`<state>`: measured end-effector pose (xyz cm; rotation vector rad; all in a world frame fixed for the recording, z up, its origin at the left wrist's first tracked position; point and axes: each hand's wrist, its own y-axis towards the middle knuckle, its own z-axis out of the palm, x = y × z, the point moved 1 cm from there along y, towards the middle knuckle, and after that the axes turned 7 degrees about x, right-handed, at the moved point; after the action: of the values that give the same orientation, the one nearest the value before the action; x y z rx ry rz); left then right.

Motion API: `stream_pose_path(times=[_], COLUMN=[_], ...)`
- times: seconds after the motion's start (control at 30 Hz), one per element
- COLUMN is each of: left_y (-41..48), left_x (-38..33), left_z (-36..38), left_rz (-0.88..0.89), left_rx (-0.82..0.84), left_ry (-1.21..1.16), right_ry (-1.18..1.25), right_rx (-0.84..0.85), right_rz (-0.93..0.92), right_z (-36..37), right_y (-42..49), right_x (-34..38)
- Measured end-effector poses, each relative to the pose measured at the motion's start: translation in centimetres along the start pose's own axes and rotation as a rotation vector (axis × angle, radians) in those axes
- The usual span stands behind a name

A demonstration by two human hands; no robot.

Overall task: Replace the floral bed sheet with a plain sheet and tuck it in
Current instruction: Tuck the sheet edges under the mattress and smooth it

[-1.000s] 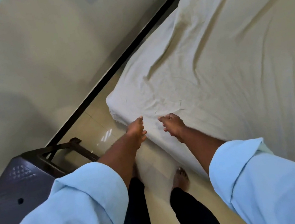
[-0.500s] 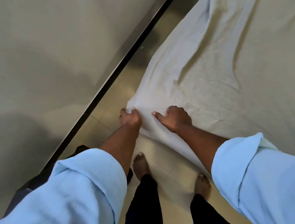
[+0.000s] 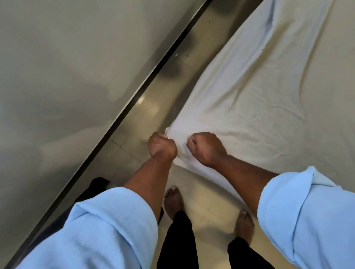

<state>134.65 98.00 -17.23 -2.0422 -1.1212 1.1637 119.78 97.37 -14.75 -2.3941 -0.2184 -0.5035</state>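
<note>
- Near: two light-blue sleeves (image 3: 85, 250) are rolled up the forearms, with bare feet (image 3: 173, 200) on the tiled floor (image 3: 146, 116) between them.
- A dark stool (image 3: 97, 186) sits just behind the left forearm and is mostly hidden.
- Left hand (image 3: 162, 146) is fisted tight on the very tip of the sheet (image 3: 279, 88) corner, with cloth bunched out of the top of the fist.
- Right hand (image 3: 207, 148) is also clenched, gripping sheet just beside the left on the bed side.
- Change: a second ago both hands were loose at the corner and the cloth lay draped. Half a second ago the fingers were closing. Now both are full fists and the corner is drawn to a point.
- Meaning: the plain sheet is already on the bed and no floral sheet is in view. I judge this is corner pull-tight before tucking, and the tuck is not yet done here.
- The sheet covers the bed on the right half of the view, with wrinkles fanning out from the gripped corner.
- The corner points at the person, lower left. The long axis runs from the hands to far upper right, roughly parallel to the dark baseboard (image 3: 162, 65).
- Far: a floor strip lies between bed and baseboard, then a plain wall (image 3: 47, 61).
</note>
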Motion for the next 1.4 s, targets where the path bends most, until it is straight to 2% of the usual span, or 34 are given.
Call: stream_pose_path(times=[0.2,0.3,0.4,0.5,0.6,0.67,0.77,0.87,0.97,1.03,1.13,1.2,1.3,1.4], left_y=[-0.3,0.2,0.9,0.7,0.5,1.0,0.4,-0.2,0.4,1.0,2.3,2.8,2.1,2.9], left_x=[0.6,1.5,2.2,2.3,3.2,4.3,5.1,5.3,5.3,4.8,4.6,4.3,3.5,4.2], left_z=[-3.9,-4.1,-3.7,-3.6,-2.3,-1.0,0.6,1.9,3.0,3.4,3.0,2.5,1.9,2.1], left_rz=[-0.127,-0.202,-0.218,-0.171,-0.123,-0.202,-0.462,-0.596,-0.631,-0.684,-0.782,-0.801,-0.722,-0.681], left_rx=[-0.112,-0.092,-0.027,0.036,0.054,0.080,0.149,0.301,0.452,0.472,0.403,0.405,0.407,0.276], left_ry=[-0.216,-0.336,-0.364,-0.290,-0.326,-0.461,-0.598,-0.660,-0.694,-0.757,-0.907,-0.902,-0.768,-0.811], right_ry=[0.287,0.486,0.537,0.332,0.093,-0.064,-0.356,-0.589,-0.775,-0.802,-0.752,-0.709,-0.709,-0.681], right_rx=[-0.086,-0.061,-0.110,-0.173,-0.107,-0.084,-0.024,0.149,0.350,0.428,0.528,0.595,0.623,0.573], right_rz=[-0.060,0.027,0.093,0.026,-0.182,-0.281,-0.343,-0.315,-0.224,-0.200,-0.160,-0.168,-0.185,-0.192], right_z=[-1.0,-1.4,-2.1,-2.1,-1.6,-1.6,-1.3,-0.4,-0.7,-1.0,-0.8,-0.6,-0.5,-0.1], right_y=[3.2,5.2,6.0,5.8,5.6,6.3,7.5,9.1,10.7,12.0,13.3,13.9,14.1,14.0], right_x=[10.6,11.4,8.9,4.0,0.2,-0.3,0.8,2.3,3.9,4.5,4.8,4.8,5.0,4.7])
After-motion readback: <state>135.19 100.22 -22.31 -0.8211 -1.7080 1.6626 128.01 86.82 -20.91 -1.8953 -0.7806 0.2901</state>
